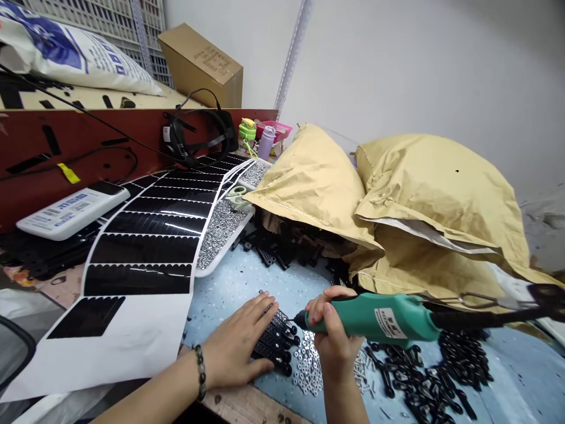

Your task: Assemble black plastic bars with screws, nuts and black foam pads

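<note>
My right hand (336, 330) is wrapped round the front of a green electric screwdriver (379, 318), which lies nearly level. Its black nose and thin bit point left at a row of black plastic parts (276, 344) with small screws in them. My left hand (241, 341), a beaded bracelet on its wrist, lies flat with fingers stretched out over the left ends of these parts. Part of the row is hidden under it. Just below the screwdriver's nose are a heap of silvery nuts (308, 365) and, partly behind my right wrist, some loose screws (364, 371).
Black plastic pieces (428, 383) are heaped at the right. Large yellow paper sacks (436, 188) stand behind the work. A tray of small metal parts (218, 235), green-handled scissors (237, 196) and a sheet of black stickers (145, 250) lie left. The screwdriver's cord (489, 320) runs right.
</note>
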`<state>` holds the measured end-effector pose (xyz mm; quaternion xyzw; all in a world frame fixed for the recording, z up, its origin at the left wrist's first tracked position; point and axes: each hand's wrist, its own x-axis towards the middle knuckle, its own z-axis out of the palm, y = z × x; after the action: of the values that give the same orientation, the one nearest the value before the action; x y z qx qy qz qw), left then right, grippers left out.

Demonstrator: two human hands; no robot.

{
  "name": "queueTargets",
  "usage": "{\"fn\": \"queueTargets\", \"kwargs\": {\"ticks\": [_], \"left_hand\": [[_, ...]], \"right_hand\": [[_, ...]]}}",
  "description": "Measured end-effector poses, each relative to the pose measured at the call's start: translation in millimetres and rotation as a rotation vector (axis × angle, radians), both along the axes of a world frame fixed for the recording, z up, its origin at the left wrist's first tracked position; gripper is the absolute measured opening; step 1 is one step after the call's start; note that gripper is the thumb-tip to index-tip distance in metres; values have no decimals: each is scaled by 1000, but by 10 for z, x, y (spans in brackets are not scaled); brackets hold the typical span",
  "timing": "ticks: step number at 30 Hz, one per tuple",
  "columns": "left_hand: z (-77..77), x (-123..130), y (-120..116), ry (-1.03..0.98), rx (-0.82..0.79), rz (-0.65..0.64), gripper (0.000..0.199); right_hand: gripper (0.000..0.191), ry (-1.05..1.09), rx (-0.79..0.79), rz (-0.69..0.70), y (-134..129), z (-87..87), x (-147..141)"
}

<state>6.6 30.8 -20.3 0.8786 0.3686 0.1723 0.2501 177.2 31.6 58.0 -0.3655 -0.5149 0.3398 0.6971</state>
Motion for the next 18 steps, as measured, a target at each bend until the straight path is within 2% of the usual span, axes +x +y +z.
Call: {"fn": "queueTargets", "kwargs": {"ticks": [7,9,11,15,18], "left_hand": [[-44,13,4,-8,-4,-15,89],[-45,17,3,-12,5,-18,88],[-32,20,0,5,11,-15,87],[2,19,-5,34,13,-9,86],[12,16,-3,39,8,-9,85]], "right_hand": [[14,-48,-88,71,102,-34,-43],[15,-79,-72,110,90,-28,-45],[15,-121,-34,115,33,-3,-28],[10,-105,43,33,-163,106,38],[9,-96,60,40,-265,164,72]]}}
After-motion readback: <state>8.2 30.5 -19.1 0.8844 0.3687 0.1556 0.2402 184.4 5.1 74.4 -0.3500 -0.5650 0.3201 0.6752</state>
